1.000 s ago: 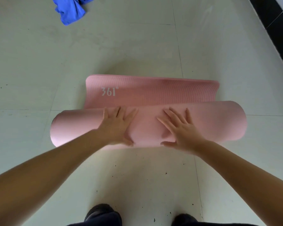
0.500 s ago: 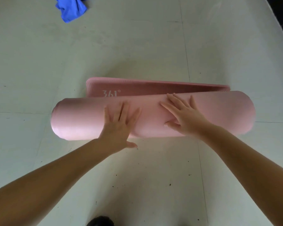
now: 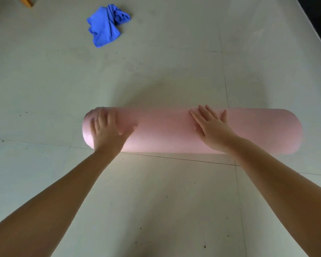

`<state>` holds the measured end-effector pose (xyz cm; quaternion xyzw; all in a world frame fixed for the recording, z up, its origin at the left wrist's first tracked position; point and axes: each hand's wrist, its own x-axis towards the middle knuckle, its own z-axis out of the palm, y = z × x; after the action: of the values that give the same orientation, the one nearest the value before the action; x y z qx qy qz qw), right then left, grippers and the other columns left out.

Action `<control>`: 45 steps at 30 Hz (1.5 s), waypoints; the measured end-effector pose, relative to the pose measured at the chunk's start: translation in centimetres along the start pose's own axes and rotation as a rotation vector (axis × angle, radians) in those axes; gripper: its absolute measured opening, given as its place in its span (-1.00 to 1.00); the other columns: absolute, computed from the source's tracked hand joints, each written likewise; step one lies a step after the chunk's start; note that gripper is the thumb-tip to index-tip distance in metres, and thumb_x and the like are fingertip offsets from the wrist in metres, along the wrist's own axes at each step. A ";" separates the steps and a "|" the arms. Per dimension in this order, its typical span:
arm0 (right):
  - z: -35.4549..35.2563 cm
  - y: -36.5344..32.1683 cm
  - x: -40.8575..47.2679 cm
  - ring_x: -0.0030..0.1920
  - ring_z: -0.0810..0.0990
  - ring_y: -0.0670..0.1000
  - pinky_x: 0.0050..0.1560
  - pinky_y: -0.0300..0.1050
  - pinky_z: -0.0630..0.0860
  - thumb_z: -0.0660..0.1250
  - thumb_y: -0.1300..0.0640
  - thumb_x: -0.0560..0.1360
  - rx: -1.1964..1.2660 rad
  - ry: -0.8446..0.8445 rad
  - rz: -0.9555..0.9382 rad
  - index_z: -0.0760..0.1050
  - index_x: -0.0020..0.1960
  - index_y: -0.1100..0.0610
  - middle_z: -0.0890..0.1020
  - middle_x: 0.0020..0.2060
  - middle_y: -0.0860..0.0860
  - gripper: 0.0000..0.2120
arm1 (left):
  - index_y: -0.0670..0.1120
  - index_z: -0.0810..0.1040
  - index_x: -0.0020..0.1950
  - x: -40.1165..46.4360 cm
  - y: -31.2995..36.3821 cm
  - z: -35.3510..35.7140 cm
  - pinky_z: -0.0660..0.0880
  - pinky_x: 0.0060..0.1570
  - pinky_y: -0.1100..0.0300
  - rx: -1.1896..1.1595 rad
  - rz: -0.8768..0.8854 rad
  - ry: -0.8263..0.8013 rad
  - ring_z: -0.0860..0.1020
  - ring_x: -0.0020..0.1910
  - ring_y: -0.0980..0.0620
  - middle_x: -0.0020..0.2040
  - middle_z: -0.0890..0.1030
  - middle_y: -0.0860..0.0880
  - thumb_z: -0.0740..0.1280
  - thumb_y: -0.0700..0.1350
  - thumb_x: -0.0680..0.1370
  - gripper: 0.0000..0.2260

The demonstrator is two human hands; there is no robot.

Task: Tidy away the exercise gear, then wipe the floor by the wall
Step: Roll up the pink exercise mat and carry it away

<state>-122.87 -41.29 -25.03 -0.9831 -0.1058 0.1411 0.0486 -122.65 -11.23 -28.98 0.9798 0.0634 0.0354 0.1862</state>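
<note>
A pink exercise mat (image 3: 167, 130) lies on the pale tiled floor as a full roll, its long axis running left to right. No flat part of it shows. My left hand (image 3: 107, 130) presses flat on the roll near its left end, fingers spread. My right hand (image 3: 211, 128) lies flat on the roll right of its middle, fingers spread too. A crumpled blue cloth (image 3: 107, 25) rests on the floor far ahead, up and to the left of the mat.
A dark skirting strip (image 3: 317, 19) runs along the wall at the upper right. A small orange-brown object (image 3: 27, 1) sits at the top left edge. The floor tiles carry scattered dark specks near me.
The last flat strip of mat with its printed logo has been rolled in. The roll moved away from me. My left hand slid toward the roll's left end.
</note>
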 end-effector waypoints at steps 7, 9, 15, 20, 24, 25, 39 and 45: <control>0.5 -4.4 1.6 0.53 -0.21 0.12 0.32 0.52 -0.17 0.08 0.33 0.53 -0.002 -0.018 0.170 -0.11 0.55 -0.10 -0.13 0.55 0.00 -0.28 | -0.14 0.31 0.39 3.1 -6.0 -2.5 0.40 0.07 0.06 -0.736 -0.549 -0.248 0.46 0.25 -0.15 0.24 0.49 -0.09 0.45 0.35 0.14 -0.04; 0.3 -4.3 1.7 0.53 -0.24 0.11 0.31 0.53 -0.17 0.09 0.30 0.53 0.020 -0.049 0.180 -0.12 0.55 -0.11 -0.15 0.55 -0.02 -0.29 | -0.15 0.45 0.26 3.0 -6.3 -3.0 0.44 0.00 0.08 -0.718 -0.513 -0.287 0.53 0.15 -0.14 0.12 0.58 -0.09 0.46 0.32 0.12 -0.15; -4.5 -6.1 -2.1 0.51 -0.31 0.14 0.38 0.46 -0.07 0.12 0.15 0.55 0.466 -0.137 0.373 -0.11 0.55 -0.09 -0.22 0.54 0.03 -0.34 | -0.14 0.33 0.23 -1.4 0.8 -10.5 0.40 -0.30 0.24 -0.641 -0.434 -0.136 0.50 -0.07 -0.01 -0.09 0.48 0.10 0.49 0.02 0.41 -0.47; -15.6 -7.5 -8.2 0.48 0.09 0.20 0.21 -0.12 0.35 0.16 -0.03 0.59 0.787 -0.089 0.484 -0.01 0.55 -0.03 0.01 0.52 0.10 -0.40 | -0.11 0.29 0.28 -3.4 11.8 -22.5 0.54 -0.09 0.03 -0.501 -0.174 -0.129 0.55 -0.04 -0.07 0.03 0.55 -0.01 0.50 0.16 0.33 -0.32; -26.0 -7.6 -12.9 0.33 0.39 0.13 0.10 -0.21 0.36 0.13 -0.09 0.60 0.868 -0.158 0.513 0.11 0.53 -0.01 0.32 0.44 0.08 -0.46 | -0.28 0.35 0.31 -4.0 19.8 -31.6 0.49 -0.16 0.08 -0.228 0.202 -0.046 0.58 -0.10 -0.20 -0.07 0.60 -0.17 0.55 0.13 0.29 -0.22; -28.6 -7.8 -14.1 0.31 0.40 0.12 0.19 -0.12 0.41 0.13 -0.10 0.60 0.911 -0.175 0.523 0.15 0.52 -0.02 0.35 0.42 0.06 -0.48 | -0.30 0.42 0.22 -4.4 21.4 -33.7 0.49 -0.20 0.09 -0.177 0.327 -0.030 0.59 -0.18 -0.20 -0.13 0.61 -0.19 0.57 0.10 0.25 -0.27; -39.9 -12.3 -23.9 -0.03 0.49 0.00 -0.13 -0.25 0.39 0.30 0.06 0.49 1.065 -0.095 0.672 0.17 0.43 0.05 0.50 0.16 0.02 -0.44 | -0.18 0.51 0.21 -14.6 26.3 -40.1 0.27 0.36 -0.25 0.203 0.989 -0.221 0.52 0.18 -0.07 0.12 0.59 -0.09 0.37 0.13 0.44 -0.51; -40.1 -8.5 -24.1 -0.08 0.54 0.07 -0.12 -0.10 0.45 0.30 0.19 0.45 1.086 -0.075 0.846 0.29 0.32 0.06 0.55 -0.02 0.02 -0.53 | -0.03 0.02 0.54 -14.3 24.0 -42.5 0.06 0.46 -0.18 -0.327 -0.235 -0.337 0.12 0.50 -0.14 0.53 0.08 -0.09 0.20 0.24 0.53 -0.30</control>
<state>-135.59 -41.02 20.74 -0.7708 0.3709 0.2150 0.4712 -138.07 -19.96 18.70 0.9147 0.1383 -0.1404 0.3527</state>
